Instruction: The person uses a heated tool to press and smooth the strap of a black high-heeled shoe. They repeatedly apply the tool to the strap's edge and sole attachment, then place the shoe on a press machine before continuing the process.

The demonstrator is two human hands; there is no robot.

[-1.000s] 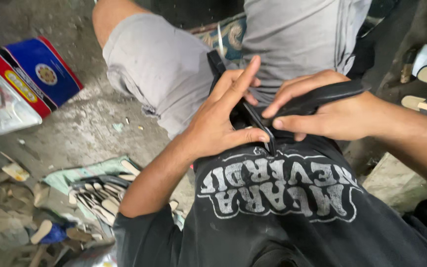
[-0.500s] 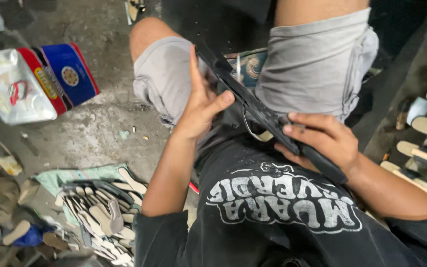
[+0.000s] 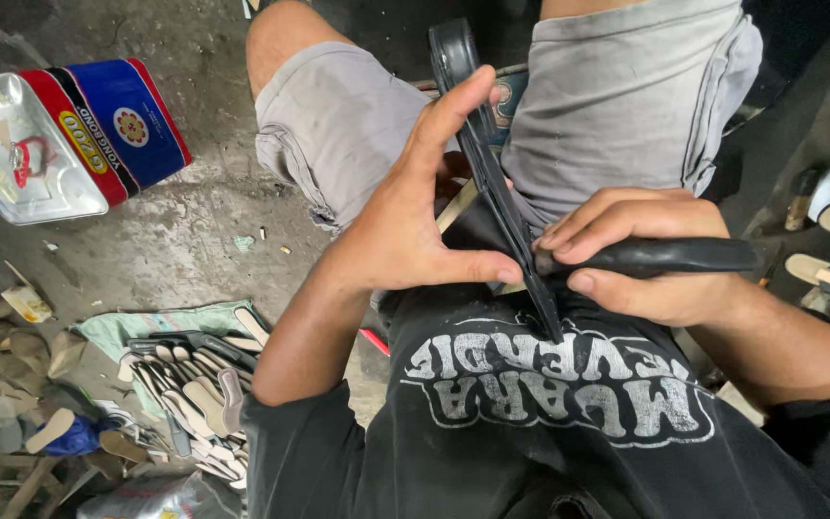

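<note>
Fingers of the left hand [image 3: 415, 226] are spread, thumb and index pressing the black sole strip [image 3: 492, 173], which stands on edge along the lap between the grey shorts [image 3: 338, 125]. Half a second ago that palm lay flatter across the strip; now the index reaches further up it, toward the rounded end. The right hand [image 3: 646, 255] is clenched around a black-handled tool [image 3: 655, 257], its tip meeting the strip just beside the left thumb; earlier this hand sat lower, nearer the shirt print. Beyond the left fingers lie a red-and-blue tin [image 3: 98, 125] and stacked soles [image 3: 194, 384].
</note>
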